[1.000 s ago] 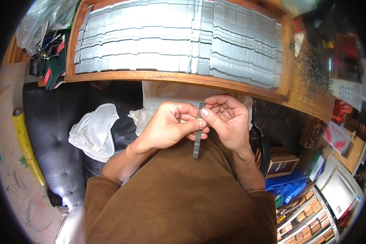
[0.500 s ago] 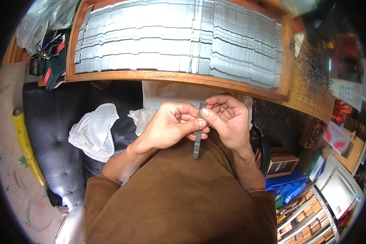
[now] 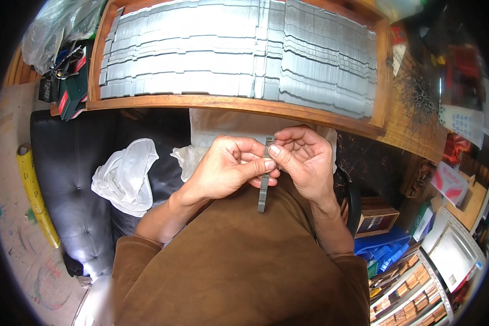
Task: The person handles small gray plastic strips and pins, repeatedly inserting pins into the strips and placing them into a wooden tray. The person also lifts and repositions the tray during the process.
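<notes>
Between my two hands a narrow, dark grey metal strip [image 3: 263, 196] with notched or stepped edges hangs nearly upright in front of my brown shirt. My left hand [image 3: 223, 168] pinches its middle between thumb and fingers. Higher up, my right hand [image 3: 308, 163] grips the strip by thumb and fingertips near its top end. My fingers cover part of its length. Just beyond my hands stands a wooden tray [image 3: 212, 101] packed with rows of thin grey metal pieces [image 3: 174, 60], lined up edge to edge.
On the left, a crumpled white cloth [image 3: 127, 179] lies on a black padded seat [image 3: 70, 163], with a yellow roll [image 3: 37, 195] beside it. Small boxes [image 3: 73, 89] stand left of the tray. To the right are a wooden box [image 3: 377, 223], blue plastic [image 3: 386, 252] and racks of wooden pieces [image 3: 413, 288].
</notes>
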Demonstrator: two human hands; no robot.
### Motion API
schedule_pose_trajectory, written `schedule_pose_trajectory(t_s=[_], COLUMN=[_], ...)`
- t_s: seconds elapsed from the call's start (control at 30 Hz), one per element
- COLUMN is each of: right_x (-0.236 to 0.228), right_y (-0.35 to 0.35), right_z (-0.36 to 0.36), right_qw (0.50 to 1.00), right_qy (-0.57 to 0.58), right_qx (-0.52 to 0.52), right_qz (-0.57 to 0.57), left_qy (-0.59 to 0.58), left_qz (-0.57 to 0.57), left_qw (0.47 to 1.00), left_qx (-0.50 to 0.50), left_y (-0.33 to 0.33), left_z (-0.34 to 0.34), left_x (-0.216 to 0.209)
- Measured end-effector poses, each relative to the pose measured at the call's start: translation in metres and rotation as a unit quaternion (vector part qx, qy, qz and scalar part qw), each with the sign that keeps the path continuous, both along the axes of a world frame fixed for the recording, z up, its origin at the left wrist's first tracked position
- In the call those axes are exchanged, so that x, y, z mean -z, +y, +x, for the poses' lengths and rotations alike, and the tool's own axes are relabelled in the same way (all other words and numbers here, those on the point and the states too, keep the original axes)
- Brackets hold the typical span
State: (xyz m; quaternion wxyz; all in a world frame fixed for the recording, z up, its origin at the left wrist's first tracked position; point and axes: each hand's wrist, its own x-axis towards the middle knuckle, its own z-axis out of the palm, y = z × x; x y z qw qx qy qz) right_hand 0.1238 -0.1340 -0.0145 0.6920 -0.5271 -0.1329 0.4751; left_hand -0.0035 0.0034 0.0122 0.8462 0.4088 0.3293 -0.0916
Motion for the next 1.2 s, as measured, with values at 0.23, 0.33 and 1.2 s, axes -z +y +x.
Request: schedule_pose_trajectory(t_s=[0.23,0.33,1.2], right_x=[0.001,0.003,-0.004], right_y=[-0.002,-0.003,-0.003], right_z=[0.001,0.001,0.004], right_qw=[1.0,1.0,0.997], right_qy=[-0.005,-0.01,0.007], right_qx=[0.005,0.01,-0.026], right_qz=[-0.001,-0.001,-0.068], left_qy=[0.004,0.003,-0.002], left_qz=[0.0,0.0,0.004], left_qw=[1.0,1.0,1.0], left_qx=[-0.001,-0.004,0.015], left_y=[-0.001,-0.001,-0.004], left_z=[0.0,0.0,-0.001], left_x=[0.001,0.002,0.006])
